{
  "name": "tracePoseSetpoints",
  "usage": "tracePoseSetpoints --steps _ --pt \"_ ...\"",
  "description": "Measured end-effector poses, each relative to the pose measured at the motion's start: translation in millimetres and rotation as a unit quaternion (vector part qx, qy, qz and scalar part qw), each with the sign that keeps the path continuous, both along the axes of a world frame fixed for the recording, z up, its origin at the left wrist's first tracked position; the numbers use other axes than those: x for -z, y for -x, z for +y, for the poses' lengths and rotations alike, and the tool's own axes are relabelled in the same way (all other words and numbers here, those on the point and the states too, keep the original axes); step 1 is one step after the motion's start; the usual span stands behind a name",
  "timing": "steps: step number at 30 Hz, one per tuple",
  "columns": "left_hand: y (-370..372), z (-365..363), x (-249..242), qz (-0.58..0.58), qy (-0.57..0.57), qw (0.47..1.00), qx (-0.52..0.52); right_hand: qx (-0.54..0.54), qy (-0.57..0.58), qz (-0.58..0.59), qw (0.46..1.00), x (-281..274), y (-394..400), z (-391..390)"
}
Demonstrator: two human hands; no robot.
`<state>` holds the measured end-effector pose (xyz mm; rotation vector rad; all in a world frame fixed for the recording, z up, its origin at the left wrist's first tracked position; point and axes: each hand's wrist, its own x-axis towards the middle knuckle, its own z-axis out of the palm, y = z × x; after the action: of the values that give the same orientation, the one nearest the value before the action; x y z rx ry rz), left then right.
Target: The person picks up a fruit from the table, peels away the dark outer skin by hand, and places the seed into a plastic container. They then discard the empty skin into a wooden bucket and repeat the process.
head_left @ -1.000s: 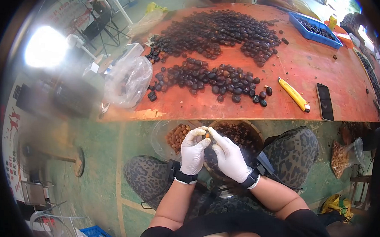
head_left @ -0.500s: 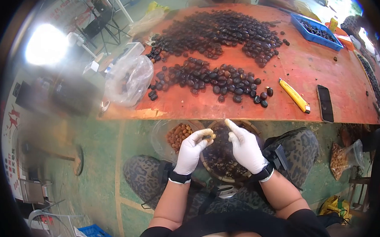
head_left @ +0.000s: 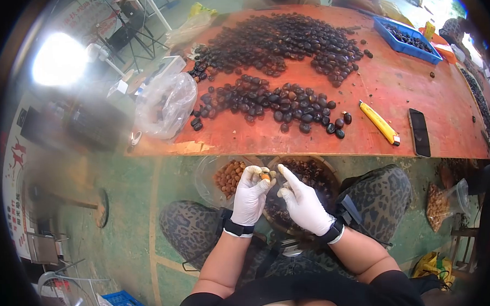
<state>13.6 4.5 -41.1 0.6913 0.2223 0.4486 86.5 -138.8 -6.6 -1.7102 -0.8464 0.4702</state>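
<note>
My left hand [head_left: 248, 201], in a white glove, pinches a small orange-brown nut kernel [head_left: 265, 176] between thumb and fingers. Close beside it on the right is my right hand [head_left: 306, 206], also gloved, its index finger stretched out and its thumb apart, with nothing visible in it. Under both hands, between my knees, stands a round basket [head_left: 333, 174] holding dark shell pieces [head_left: 311, 174]. To its left, a clear plastic bowl [head_left: 201, 179] contains brown peeled kernels [head_left: 229, 177]. My left hand partly covers the bowl's right side.
Dark nuts [head_left: 292, 39] lie in heaps on the red table [head_left: 384, 81]. Near its front edge are a yellow utility knife [head_left: 379, 123] and a phone [head_left: 419, 133]. A plastic bag [head_left: 166, 104] sits left, a blue tray [head_left: 409, 41] far right. People sit across the table.
My right hand has moved left and slightly down, closer to my left hand. My left hand has turned and shifted slightly right, so the orange-brown kernel shows more clearly.
</note>
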Motion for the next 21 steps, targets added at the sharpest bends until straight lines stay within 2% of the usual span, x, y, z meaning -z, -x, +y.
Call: tracePoseSetpoints --steps 5,11,14,17,21 --pt "0.5 2.3 3.3 -0.006 -0.009 1.0 -0.001 -0.028 -0.013 0.027 0.999 -5.7 6.4 4.0" --pt "-1.5 -3.0 0.8 -0.031 -0.043 0.998 -0.037 0.019 -0.071 0.048 0.996 1.0 16.2 11.3" --pt "-2.1 -4.8 0.4 -0.034 -0.073 0.996 -0.044 0.033 -0.064 0.041 0.997 3.2 15.8 13.7" --pt "-4.0 -2.2 8.4 -0.017 -0.136 0.988 -0.068 0.049 -0.095 0.02 0.994 14.5 15.9 19.4" --pt "-3.3 1.1 -3.4 0.021 -0.168 0.983 -0.076 0.032 -0.067 0.064 0.995 3.9 5.4 17.9"
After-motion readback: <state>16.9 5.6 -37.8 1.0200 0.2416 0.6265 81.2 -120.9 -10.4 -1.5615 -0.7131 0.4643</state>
